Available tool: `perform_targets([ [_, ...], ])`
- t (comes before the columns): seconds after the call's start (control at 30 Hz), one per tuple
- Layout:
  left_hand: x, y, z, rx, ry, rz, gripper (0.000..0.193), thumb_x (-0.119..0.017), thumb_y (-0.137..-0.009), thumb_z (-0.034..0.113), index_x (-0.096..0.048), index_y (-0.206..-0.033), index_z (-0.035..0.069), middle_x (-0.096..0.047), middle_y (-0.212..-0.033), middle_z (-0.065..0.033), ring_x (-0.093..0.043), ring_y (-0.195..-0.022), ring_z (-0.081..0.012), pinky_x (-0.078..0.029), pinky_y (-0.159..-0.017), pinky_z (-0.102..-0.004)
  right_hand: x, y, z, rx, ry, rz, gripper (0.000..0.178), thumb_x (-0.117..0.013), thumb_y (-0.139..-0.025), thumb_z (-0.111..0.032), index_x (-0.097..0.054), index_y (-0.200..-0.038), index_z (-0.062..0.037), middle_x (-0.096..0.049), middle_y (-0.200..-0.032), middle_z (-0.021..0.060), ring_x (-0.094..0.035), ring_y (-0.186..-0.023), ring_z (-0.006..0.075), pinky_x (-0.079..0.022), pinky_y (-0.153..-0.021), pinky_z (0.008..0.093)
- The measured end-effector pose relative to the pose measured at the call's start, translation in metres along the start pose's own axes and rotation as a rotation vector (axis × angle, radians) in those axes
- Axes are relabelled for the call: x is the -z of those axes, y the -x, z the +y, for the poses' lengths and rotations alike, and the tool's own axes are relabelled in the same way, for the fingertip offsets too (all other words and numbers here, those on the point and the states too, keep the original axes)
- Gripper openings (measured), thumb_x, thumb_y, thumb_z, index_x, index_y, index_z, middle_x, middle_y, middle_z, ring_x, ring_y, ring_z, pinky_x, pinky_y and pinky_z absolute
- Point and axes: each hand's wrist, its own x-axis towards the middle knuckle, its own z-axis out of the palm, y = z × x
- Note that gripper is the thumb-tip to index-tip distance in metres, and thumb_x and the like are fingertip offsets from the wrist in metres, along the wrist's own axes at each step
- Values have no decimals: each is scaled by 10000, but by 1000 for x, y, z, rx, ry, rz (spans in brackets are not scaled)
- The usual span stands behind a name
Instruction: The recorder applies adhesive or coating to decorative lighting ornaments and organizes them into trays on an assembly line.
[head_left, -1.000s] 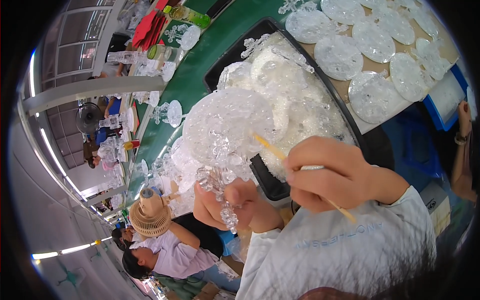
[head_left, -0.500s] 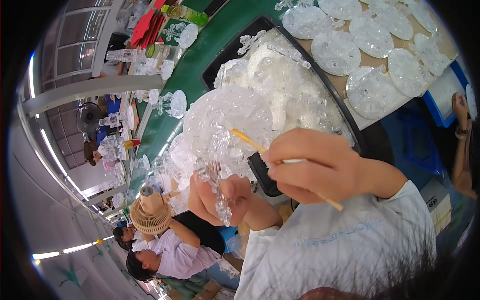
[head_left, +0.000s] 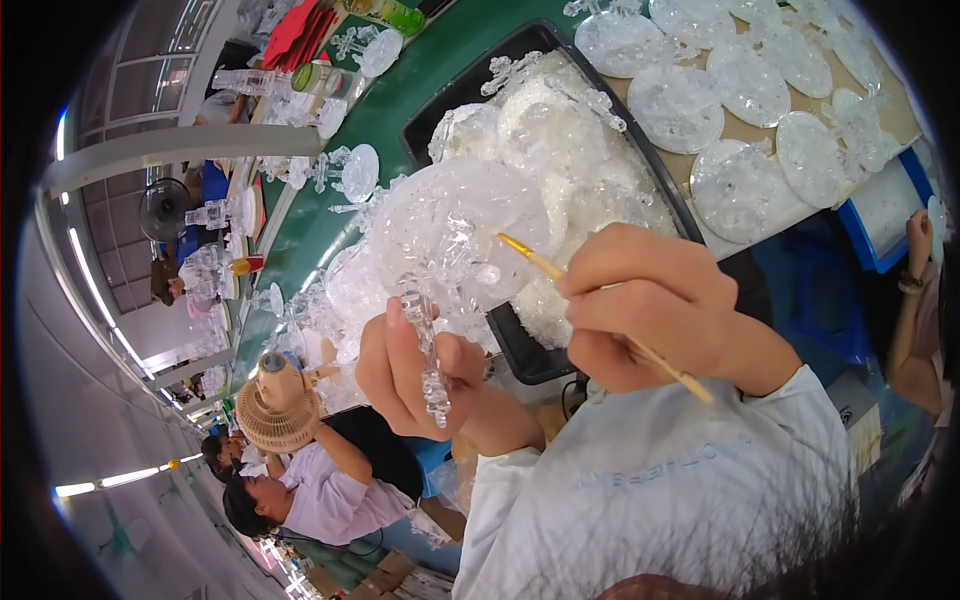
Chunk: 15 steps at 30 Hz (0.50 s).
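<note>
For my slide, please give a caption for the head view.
Left hand holds a clear stemmed plastic piece; right hand points a thin stick at it.

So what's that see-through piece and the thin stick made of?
The piece in the left hand looks like clear moulded plastic or maybe glass: you see through it, and it glints. The stick in the right hand looks like pale wood or bamboo: yellowish, dull, not shiny.
</note>
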Motion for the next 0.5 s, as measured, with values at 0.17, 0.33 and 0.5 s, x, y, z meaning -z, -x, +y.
perform_targets([
  [0.17, -1, -3, -5, -25, 26, 11, 391, -576, -994, 251, -657, -1004, -131, -667, -841, -236, -637, -643, -274, -501, -510, -320, -8, 2, 2, 13, -57, 24, 262, -644, -595, 110, -616, -838, 15, -631, -837, 166, -630, -620, 245, -531, -535, 302],
  [0.33, 9, -8, -15, -97, -70, -33, 443, -553, -1007, 318, -672, -1001, -109, -665, -779, -183, -615, -610, -244, -474, -497, -302, -4, 1, 1, -33, -73, 27, 278, -653, -586, 111, -621, -843, 11, -634, -839, 165, -623, -614, 231, -518, -523, 287],
  [0.5, 11, -7, -12, -68, -33, -25, 438, -562, -1004, 316, -680, -991, -105, -663, -774, -178, -612, -607, -236, -469, -500, -299, -2, 1, -1, -28, -153, 31, 296, -653, -564, 106, -621, -843, 11, -636, -833, 158, -611, -590, 211, -505, -511, 276],
])
